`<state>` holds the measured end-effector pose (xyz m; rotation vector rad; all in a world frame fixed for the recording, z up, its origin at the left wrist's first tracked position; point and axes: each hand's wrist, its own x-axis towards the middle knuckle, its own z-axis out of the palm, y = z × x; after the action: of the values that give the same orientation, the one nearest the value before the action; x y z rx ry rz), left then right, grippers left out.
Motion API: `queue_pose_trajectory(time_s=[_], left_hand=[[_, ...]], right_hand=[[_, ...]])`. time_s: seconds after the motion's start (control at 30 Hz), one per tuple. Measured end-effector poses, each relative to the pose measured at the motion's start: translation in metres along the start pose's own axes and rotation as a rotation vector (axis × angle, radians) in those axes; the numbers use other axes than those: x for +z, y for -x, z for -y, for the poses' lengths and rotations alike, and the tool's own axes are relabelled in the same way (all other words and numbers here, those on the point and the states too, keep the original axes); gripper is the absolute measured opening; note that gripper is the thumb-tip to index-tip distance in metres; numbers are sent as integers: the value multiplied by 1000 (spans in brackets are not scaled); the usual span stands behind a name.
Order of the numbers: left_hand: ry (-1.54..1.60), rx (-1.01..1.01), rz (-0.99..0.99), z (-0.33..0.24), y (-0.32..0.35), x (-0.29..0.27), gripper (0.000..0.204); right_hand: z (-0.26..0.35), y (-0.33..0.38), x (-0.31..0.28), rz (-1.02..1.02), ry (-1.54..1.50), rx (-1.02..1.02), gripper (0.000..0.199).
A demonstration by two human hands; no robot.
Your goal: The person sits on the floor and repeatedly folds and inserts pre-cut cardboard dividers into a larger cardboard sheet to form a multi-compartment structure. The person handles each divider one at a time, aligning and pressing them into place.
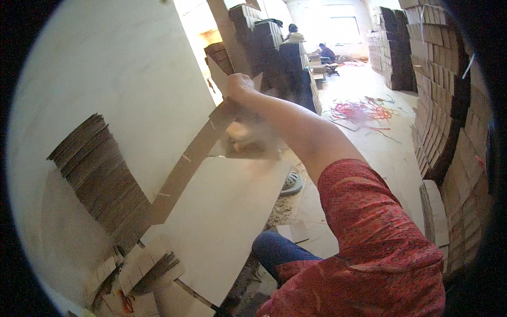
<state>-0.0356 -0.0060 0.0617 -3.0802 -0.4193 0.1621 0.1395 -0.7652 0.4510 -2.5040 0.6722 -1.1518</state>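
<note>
My right hand point(240, 86) reaches far out over the far end of the work table, its fingers closed around a thin piece of cardboard point(217, 75) whose pointed edges stick out on both sides. A long brown slotted cardboard strip point(185, 166) runs along the table's wall side, up to just below that hand. The pale table top point(227, 206) lies bare in front of me. Under my right forearm is a smeared, skin-coloured shape point(242, 136) that I cannot make out. My left hand does not show.
A stack of brown cardboard strips point(100, 179) leans at the wall; loose slotted pieces point(148, 269) lie near left. Tall cardboard stacks point(438, 90) line the right and stand behind the table. Red straps point(364, 110) litter the floor. Two people point(326, 52) are farther back.
</note>
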Motion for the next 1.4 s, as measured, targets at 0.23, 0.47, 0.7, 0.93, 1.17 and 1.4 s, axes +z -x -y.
queue_pose_trajectory(time_s=[0.23,0.47,0.7,0.93,1.17,1.4], left_hand=[[17,-50,75,-13,25,-27,45],[-85,-105,201,-30,25,-42,48],[-68,-72,162,6,2,-13,56],[-36,-32,243,-27,21,-52,57],[-21,-102,230,-42,29,-69,52],[-9,-125,284,-64,35,-85,46]], right_hand=[[14,10,-6,-3,-9,-57,23],[24,106,53,322,-47,-374,20],[42,247,130,640,-165,-665,14],[56,341,146,870,-189,-661,23],[62,408,185,928,-326,-513,15],[58,427,186,840,-350,-751,16]])
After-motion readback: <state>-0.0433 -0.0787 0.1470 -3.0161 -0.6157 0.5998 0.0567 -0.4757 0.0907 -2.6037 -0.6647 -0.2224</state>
